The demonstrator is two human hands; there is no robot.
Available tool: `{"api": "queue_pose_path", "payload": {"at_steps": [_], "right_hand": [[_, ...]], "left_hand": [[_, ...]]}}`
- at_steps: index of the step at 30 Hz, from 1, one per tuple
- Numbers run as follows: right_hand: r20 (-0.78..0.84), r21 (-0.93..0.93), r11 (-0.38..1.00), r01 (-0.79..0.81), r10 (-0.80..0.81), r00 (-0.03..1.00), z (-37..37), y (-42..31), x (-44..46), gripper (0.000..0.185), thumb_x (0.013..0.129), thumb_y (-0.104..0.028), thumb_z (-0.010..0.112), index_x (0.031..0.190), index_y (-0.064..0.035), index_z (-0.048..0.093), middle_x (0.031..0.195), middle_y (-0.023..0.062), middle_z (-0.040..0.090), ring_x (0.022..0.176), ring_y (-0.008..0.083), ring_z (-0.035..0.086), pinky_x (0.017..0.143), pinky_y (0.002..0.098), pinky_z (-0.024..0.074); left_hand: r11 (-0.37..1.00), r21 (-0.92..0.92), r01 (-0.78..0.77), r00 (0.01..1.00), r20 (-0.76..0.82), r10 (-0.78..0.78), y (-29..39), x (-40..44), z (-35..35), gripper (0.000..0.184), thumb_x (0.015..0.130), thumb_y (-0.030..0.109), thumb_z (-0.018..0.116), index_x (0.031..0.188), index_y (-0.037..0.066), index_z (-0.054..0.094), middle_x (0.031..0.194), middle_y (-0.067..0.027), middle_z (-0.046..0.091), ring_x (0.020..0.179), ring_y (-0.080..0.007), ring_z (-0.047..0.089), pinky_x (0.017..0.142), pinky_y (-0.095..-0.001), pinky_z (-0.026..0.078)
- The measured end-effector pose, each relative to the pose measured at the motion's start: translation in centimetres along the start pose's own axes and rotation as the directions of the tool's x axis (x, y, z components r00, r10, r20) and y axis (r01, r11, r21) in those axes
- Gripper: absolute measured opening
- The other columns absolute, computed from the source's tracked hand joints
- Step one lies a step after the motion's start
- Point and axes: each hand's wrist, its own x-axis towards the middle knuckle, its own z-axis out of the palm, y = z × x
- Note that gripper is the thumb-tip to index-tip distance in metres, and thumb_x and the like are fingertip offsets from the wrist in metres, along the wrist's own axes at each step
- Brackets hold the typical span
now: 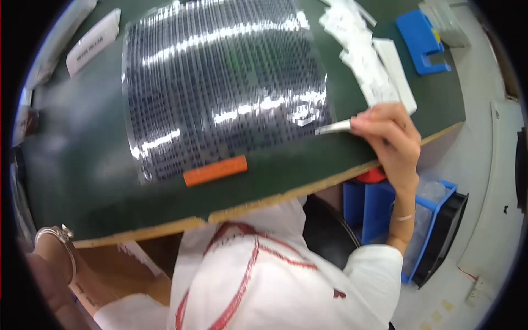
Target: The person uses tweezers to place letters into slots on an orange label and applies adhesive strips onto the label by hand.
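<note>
One slim pale tool [336,127] is pinched between the fingers of your right grip [393,131], its tip at the near right corner of the glossy dark-striped sheet [220,82] on the green surface [93,192]. Near that sheet's front edge lies an orange block [215,170]. Your left grip [47,278] is blurred far left; its state you cannot tell.

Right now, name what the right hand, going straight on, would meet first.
Its slim pale tool leading, the right hand would likely meet the dark striped sheet first; whether the tool touches it is unclear.
</note>
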Motion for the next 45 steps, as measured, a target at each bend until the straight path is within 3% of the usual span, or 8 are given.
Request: {"api": "queue_pose_path", "payload": {"at_steps": [7, 10, 12, 19, 23, 26, 34, 45], "right_hand": [[0.001, -0.003, 0.995, -0.099, 0.099, 0.995, 0.3, -0.7, -0.2, 0.023, 0.068, 0.009, 0.073, 0.089, -0.0019, 0.072, 0.082, 0.0068, 0.060, 0.075, 0.0184, 0.059, 0.068, 0.0270, 0.0488], [0.034, 0.119, 0.970, -0.211, 0.208, 0.978, 1.0, -3.5, 0.4, 0.023, 0.069, 0.008, 0.072, 0.089, -0.0028, 0.072, 0.080, 0.0059, 0.059, 0.073, 0.0174, 0.058, 0.065, 0.0269, 0.0471], [0.078, 0.221, 0.932, -0.286, 0.275, 0.958, 2.2, -5.5, 1.8, 0.022, 0.069, 0.007, 0.072, 0.089, -0.0035, 0.073, 0.079, 0.0053, 0.059, 0.073, 0.0169, 0.056, 0.063, 0.0269, 0.0460], [0.193, 0.271, 0.954, -0.131, 0.080, 0.978, 4.4, -6.9, 4.3, 0.020, 0.068, 0.002, 0.073, 0.087, -0.0050, 0.071, 0.073, 0.0043, 0.055, 0.067, 0.0197, 0.054, 0.054, 0.0299, 0.0430], [0.213, 0.195, 0.973, -0.124, 0.082, 0.974, 4.7, -7.0, 4.3, 0.018, 0.068, 0.000, 0.073, 0.086, -0.0053, 0.071, 0.073, 0.0038, 0.055, 0.066, 0.0195, 0.054, 0.054, 0.0300, 0.0430], [0.201, 0.193, 0.972, -0.133, 0.094, 0.975, 4.6, -7.0, 4.1, 0.018, 0.068, -0.001, 0.073, 0.085, -0.0059, 0.071, 0.073, 0.0035, 0.055, 0.066, 0.0190, 0.054, 0.054, 0.0297, 0.0432], [0.193, 0.050, 0.991, -0.124, 0.112, 0.975, 4.4, -8.2, 3.6, 0.029, 0.066, -0.001, 0.076, 0.094, -0.0065, 0.074, 0.077, 0.0033, 0.057, 0.074, 0.0178, 0.056, 0.060, 0.0283, 0.0443], [0.142, 0.013, 0.987, -0.161, 0.157, 0.977, 4.1, -7.5, 2.4, 0.027, 0.065, 0.000, 0.077, 0.092, -0.0047, 0.073, 0.080, 0.0037, 0.058, 0.076, 0.0187, 0.057, 0.061, 0.0279, 0.0454]], "left_hand": [[0.987, 0.158, -0.028, 0.998, -0.054, 0.037, -0.2, -1.8, -0.1, 0.100, 0.091, 0.036, 0.061, 0.151, 0.014, -0.015, 0.160, -0.0143, -0.006, 0.147, -0.0327, -0.006, 0.121, -0.0471, -0.003], [0.991, 0.059, -0.117, 0.963, 0.252, 0.098, -2.7, -6.8, -0.6, 0.037, 0.079, 0.004, 0.063, 0.115, -0.005, 0.060, 0.095, -0.0151, 0.059, 0.086, -0.0274, 0.058, 0.076, -0.0403, 0.049], [0.980, 0.170, -0.105, 0.839, 0.545, -0.004, -2.5, -8.3, 0.7, 0.050, 0.072, 0.020, 0.077, 0.116, -0.001, 0.066, 0.100, -0.0099, 0.058, 0.082, -0.0217, 0.057, 0.069, -0.0329, 0.048], [0.967, 0.255, -0.009, 0.828, 0.543, -0.136, -3.4, -9.8, 3.8, 0.059, 0.068, 0.013, 0.076, 0.125, 0.002, 0.062, 0.094, -0.0090, 0.048, 0.075, -0.0207, 0.046, 0.064, -0.0312, 0.041], [0.941, 0.309, -0.136, 0.812, 0.580, -0.073, -3.8, -9.7, 4.1, 0.059, 0.069, 0.023, 0.078, 0.124, 0.005, 0.064, 0.092, -0.0064, 0.043, 0.072, -0.0189, 0.041, 0.060, -0.0299, 0.039], [0.892, 0.388, -0.232, 0.848, 0.530, -0.010, -4.0, -10.3, 4.7, 0.049, 0.081, 0.039, 0.070, 0.124, 0.018, 0.067, 0.091, -0.0020, 0.043, 0.068, -0.0132, 0.042, 0.056, -0.0256, 0.037], [0.834, 0.466, -0.297, 0.846, 0.534, 0.003, -3.9, -10.6, 5.2, 0.047, 0.090, 0.048, 0.057, 0.125, 0.018, 0.067, 0.093, -0.0018, 0.042, 0.067, -0.0135, 0.040, 0.055, -0.0268, 0.036], [0.829, 0.438, -0.347, 0.807, 0.591, 0.026, -3.9, -10.4, 5.0, 0.050, 0.092, 0.045, 0.057, 0.125, 0.008, 0.065, 0.096, -0.0054, 0.042, 0.071, -0.0176, 0.040, 0.059, -0.0285, 0.039]]}}
